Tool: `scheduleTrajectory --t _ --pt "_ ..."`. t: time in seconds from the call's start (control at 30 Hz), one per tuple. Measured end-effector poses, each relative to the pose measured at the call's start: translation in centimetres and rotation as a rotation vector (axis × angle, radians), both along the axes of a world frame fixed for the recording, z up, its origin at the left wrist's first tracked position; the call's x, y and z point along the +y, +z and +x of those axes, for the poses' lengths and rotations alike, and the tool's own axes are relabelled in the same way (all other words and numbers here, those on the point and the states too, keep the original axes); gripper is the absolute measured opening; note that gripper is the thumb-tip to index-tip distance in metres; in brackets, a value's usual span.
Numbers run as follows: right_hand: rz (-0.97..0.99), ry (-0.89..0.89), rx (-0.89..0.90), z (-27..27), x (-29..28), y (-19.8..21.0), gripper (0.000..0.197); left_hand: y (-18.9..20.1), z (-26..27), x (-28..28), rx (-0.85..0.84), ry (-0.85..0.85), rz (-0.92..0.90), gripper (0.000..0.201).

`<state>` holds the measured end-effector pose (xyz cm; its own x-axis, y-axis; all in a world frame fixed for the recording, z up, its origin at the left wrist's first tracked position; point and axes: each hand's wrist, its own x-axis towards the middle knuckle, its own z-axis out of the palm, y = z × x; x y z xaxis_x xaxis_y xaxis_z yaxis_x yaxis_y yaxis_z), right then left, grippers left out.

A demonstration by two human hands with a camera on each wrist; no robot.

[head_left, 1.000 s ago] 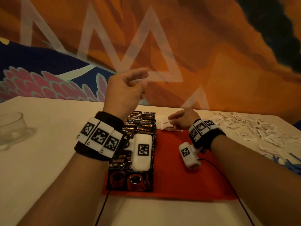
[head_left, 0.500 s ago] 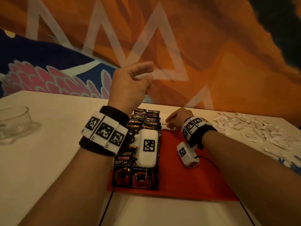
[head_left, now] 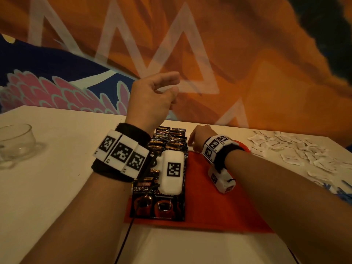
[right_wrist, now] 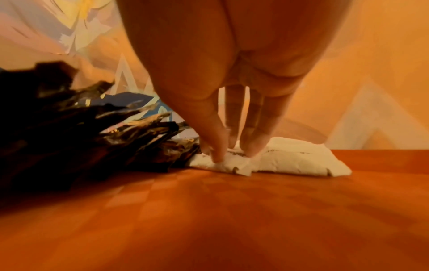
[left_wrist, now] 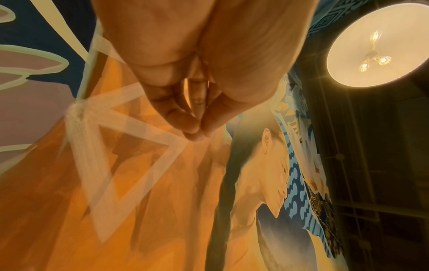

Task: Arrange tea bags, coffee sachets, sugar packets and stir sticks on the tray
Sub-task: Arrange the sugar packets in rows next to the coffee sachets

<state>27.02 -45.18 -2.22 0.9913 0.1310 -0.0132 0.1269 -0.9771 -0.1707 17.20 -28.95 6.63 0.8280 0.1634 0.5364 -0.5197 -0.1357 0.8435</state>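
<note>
- glass cup (head_left: 16, 141) far left on table (head_left: 62, 168)
- left hand (head_left: 150, 103) raised, fingers loosely curled, holding nothing
- coffee sachets (head_left: 167, 141) stacked on tray (head_left: 209, 212) left side
- right hand (head_left: 199, 137) fingertips (right_wrist: 216, 152) pressing sugar packet (right_wrist: 297, 159) on tray, beside sachets
- loose packets (head_left: 297, 151) far right

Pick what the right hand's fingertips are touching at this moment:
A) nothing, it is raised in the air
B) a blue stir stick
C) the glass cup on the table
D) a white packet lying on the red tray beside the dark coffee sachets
D: in the right wrist view the right hand has its fingertips down on a white packet lying on the red tray next to the coffee sachets.
</note>
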Motion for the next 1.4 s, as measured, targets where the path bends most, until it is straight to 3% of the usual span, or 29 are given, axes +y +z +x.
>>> scheduleTrajectory --t 0.3,0.53,0.73,0.93,1.23,1.33,1.4 --pt "0.034 0.052 0.008 -0.1 -0.5 0.7 0.018 -0.1 -0.3 -0.3 0.006 -0.015 0.025 0.029" --pt "0.101 -0.157 -0.001 1.2 -10.0 4.1 0.033 -0.2 -1.2 -1.6 0.064 -0.157 0.060 0.028" --pt "-0.084 -0.350 0.149 1.8 -18.8 3.7 0.065 0.0 -1.5 -2.3 0.103 -0.272 0.008 0.026" --pt "-0.004 -0.380 0.343 3.7 -23.2 2.7 0.102 -0.8 -0.7 -2.4 0.120 -0.353 -0.016 0.027" --pt "-0.092 -0.346 0.538 6.5 -23.7 2.8 0.092 -1.9 1.0 -2.0 0.087 -0.375 0.033 0.073" --pt "-0.089 -0.318 0.483 6.7 -23.8 2.4 0.075 -1.8 1.0 -2.0 0.099 -0.366 0.036 0.076" --pt "-0.077 -0.309 0.431 6.9 -24.2 2.2 0.062 -1.9 1.0 -2.1 0.097 -0.361 0.043 0.067"
